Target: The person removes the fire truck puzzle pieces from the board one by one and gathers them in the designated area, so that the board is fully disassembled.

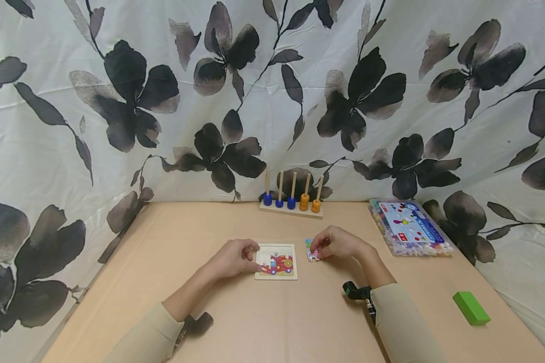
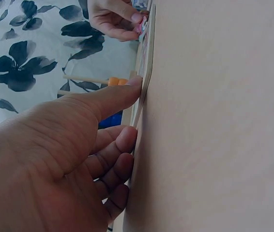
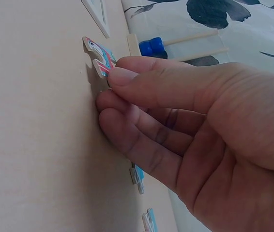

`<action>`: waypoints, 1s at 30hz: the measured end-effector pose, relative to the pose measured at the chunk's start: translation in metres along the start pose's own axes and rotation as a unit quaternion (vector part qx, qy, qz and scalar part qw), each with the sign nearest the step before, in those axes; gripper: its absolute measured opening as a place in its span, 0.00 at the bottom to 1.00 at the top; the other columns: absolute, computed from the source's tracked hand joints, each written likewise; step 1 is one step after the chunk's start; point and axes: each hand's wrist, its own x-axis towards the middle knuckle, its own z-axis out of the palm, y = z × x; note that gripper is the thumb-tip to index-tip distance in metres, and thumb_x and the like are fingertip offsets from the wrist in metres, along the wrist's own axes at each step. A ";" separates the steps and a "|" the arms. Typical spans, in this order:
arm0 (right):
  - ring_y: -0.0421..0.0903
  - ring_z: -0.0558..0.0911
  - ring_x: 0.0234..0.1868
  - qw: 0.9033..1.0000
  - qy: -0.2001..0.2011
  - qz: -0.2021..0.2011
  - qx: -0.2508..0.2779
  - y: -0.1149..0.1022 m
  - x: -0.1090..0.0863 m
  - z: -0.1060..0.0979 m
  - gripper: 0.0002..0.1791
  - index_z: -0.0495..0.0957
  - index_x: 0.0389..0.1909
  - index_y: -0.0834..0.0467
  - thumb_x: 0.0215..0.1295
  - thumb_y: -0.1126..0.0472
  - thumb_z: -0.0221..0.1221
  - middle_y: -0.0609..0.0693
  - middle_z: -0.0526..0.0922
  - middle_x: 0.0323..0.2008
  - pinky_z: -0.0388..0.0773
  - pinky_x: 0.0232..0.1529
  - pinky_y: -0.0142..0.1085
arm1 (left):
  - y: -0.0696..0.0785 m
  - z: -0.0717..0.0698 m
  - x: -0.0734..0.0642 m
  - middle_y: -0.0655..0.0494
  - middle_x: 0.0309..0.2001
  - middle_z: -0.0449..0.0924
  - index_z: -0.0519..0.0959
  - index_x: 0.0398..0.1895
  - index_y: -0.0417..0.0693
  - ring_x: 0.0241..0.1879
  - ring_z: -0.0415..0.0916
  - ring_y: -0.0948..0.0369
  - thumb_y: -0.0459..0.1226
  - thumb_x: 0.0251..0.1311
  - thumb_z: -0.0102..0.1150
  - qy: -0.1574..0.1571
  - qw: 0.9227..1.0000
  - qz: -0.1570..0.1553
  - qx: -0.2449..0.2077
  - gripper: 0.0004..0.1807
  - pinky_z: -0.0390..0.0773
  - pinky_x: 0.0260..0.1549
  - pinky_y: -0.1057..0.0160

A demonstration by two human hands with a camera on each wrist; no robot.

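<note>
A small square jigsaw board point(image 1: 260, 248) with a pale rim and a red truck picture lies on the table in the head view. My left hand point(image 1: 233, 258) grips its left edge, thumb on top and fingertips along the side; the left wrist view shows the board point(image 2: 151, 53) edge-on beyond the thumb. To the right of the board, my right hand point(image 1: 340, 243) pinches a jigsaw piece point(image 3: 99, 60) between thumb and index finger. That piece is pink, blue and white, tilted and raised off the table. More jigsaw pieces point(image 3: 138, 179) lie past the right fingers.
Behind the board stands a wooden peg stand point(image 1: 290, 209) with blue and orange beads. A clear box of coloured beads point(image 1: 411, 229) sits at the back right. Off to the right lies a green block point(image 1: 471, 308). A floral cloth point(image 1: 272, 101) hangs behind the table.
</note>
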 end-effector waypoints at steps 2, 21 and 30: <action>0.43 0.76 0.32 1.000 0.000 0.000 -0.006 0.000 0.000 0.000 0.07 0.87 0.40 0.65 0.62 0.74 0.68 0.55 0.84 0.31 0.76 0.33 0.29 | 0.000 0.000 0.000 0.60 0.30 0.78 0.83 0.53 0.41 0.31 0.72 0.63 0.44 0.51 0.82 0.000 1.000 0.000 -0.001 0.29 0.71 0.31 0.66; 0.45 0.76 0.32 1.000 0.002 0.017 -0.023 -0.002 -0.001 0.001 0.08 0.90 0.42 0.63 0.63 0.72 0.68 0.56 0.87 0.35 0.75 0.34 0.30 | -0.001 0.001 0.000 0.60 0.29 0.78 0.82 0.53 0.41 0.31 0.72 0.63 0.45 0.50 0.82 0.000 1.000 0.000 0.004 0.29 0.71 0.32 0.66; 0.43 0.76 0.32 0.999 -0.005 0.012 -0.029 0.001 0.001 0.001 0.08 0.90 0.42 0.62 0.62 0.72 0.69 0.53 0.88 0.34 0.76 0.35 0.30 | 0.002 0.000 0.000 0.60 0.29 0.78 0.83 0.53 0.41 0.31 0.72 0.63 0.45 0.50 0.82 0.001 1.000 -0.001 0.007 0.29 0.71 0.32 0.66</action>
